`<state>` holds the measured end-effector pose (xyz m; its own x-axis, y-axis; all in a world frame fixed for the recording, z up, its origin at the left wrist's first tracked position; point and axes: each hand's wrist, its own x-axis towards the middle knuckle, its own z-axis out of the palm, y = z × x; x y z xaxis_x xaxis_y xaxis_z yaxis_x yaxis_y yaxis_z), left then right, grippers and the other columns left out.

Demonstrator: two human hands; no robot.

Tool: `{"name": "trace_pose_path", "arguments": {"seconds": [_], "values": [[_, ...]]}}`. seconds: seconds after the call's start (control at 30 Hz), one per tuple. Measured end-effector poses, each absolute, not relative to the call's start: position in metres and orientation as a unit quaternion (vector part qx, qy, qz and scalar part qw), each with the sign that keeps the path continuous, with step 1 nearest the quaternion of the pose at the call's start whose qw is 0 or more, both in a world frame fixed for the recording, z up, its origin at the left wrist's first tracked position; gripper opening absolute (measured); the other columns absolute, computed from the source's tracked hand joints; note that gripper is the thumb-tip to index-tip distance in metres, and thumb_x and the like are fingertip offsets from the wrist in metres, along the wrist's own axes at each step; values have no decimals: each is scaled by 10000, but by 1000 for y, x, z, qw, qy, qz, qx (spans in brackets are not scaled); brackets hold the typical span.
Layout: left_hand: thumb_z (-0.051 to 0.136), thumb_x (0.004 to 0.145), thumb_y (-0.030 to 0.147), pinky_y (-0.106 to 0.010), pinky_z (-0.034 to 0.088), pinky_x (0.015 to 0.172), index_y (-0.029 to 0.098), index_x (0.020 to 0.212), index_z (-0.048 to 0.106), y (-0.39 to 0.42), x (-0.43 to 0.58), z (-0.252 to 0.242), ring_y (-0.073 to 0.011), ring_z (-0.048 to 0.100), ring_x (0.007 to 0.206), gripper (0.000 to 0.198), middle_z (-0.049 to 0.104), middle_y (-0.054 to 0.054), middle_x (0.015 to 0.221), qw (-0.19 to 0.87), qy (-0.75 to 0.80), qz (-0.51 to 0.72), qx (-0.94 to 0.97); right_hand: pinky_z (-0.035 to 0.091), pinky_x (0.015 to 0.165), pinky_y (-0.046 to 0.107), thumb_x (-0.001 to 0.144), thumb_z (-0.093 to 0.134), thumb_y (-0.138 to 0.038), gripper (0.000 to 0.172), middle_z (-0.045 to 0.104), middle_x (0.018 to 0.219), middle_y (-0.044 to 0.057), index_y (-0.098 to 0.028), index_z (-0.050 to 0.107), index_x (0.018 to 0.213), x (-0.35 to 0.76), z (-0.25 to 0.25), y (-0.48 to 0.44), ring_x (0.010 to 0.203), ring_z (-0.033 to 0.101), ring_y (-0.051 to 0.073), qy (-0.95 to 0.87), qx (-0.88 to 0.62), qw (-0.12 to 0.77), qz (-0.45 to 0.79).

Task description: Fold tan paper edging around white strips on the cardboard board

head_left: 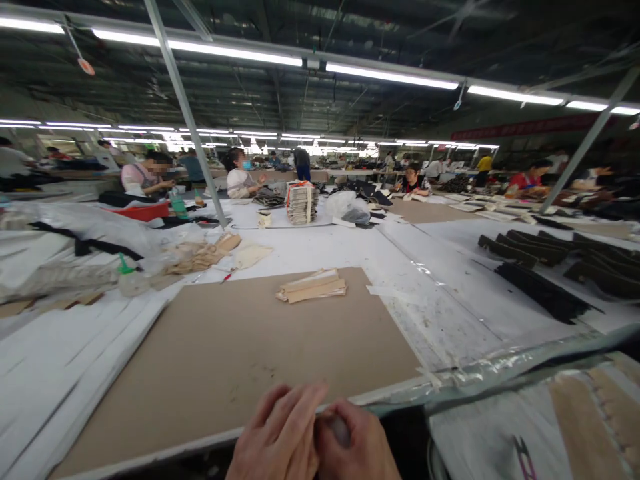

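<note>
At the bottom centre, past the near edge of a brown board [240, 340], my left hand [280, 433] lies with its fingers stretched against my other hand. My right hand [357, 440] is curled closed beside it, touching it. Whatever its fingers may hold is hidden; a small greyish patch shows between thumb and fingers. On the board's far part lies a small stack of tan and white strips [313, 287].
Left are white sheets [65, 360], a green-tipped bottle [131, 279] and red-handled snips [229, 275]. Dark fabric pieces [540, 290] lie right; more snips [524, 457] rest lower right. Behind stand a tied stack [301, 202], a plastic bag [347, 207] and several seated people.
</note>
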<state>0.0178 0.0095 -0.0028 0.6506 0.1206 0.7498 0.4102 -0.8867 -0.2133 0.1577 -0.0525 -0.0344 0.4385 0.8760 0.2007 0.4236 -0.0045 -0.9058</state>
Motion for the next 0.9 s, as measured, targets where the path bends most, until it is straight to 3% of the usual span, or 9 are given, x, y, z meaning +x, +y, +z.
{"name": "trace_pose_path", "arguments": {"seconds": [0.1,0.2,0.3,0.5,0.67,0.9], "values": [[462,878,19,-376,488,970,63,1199,587,-4,23,2,-216,647,1054,347,697,-159,1159,143,-160,-398,-892,463,618,238,797,597,-456,285,665,648,12,-211,695,689,165,-18,-60,632,584,177,-491,-629,518,309],[500,863,11,-383,473,980,89,1134,594,-11,26,6,-213,626,1068,297,678,-153,1178,100,-176,-412,-888,459,661,236,802,619,-477,307,663,700,9,-188,698,734,170,-9,-66,678,577,176,-484,-610,499,380],[506,860,8,-344,482,973,139,1024,587,-14,20,11,-193,605,1081,225,622,-145,1217,-4,-225,-448,-865,422,622,216,800,625,-544,374,619,687,-9,-181,693,742,171,-6,-71,672,525,155,-452,-600,508,421],[512,877,85,-356,461,1027,194,1122,522,-14,7,20,-203,529,1215,269,532,-125,1296,-220,-294,-409,-836,377,557,222,767,652,-611,435,568,657,-9,-178,688,747,169,-8,-76,618,463,142,-400,-571,529,485],[546,860,70,-344,464,1019,199,1025,556,-16,10,20,-203,544,1188,210,556,-113,1258,-197,-250,-371,-873,382,587,216,762,680,-580,399,591,697,-9,-187,711,825,169,-7,-76,665,472,147,-400,-562,530,493],[538,881,40,-337,463,1003,181,996,586,-14,15,19,-185,563,1120,188,593,-109,1216,-135,-241,-376,-884,396,629,225,871,566,-554,383,557,690,-18,-192,692,865,172,-7,-76,706,511,158,-459,-556,515,463]]}}
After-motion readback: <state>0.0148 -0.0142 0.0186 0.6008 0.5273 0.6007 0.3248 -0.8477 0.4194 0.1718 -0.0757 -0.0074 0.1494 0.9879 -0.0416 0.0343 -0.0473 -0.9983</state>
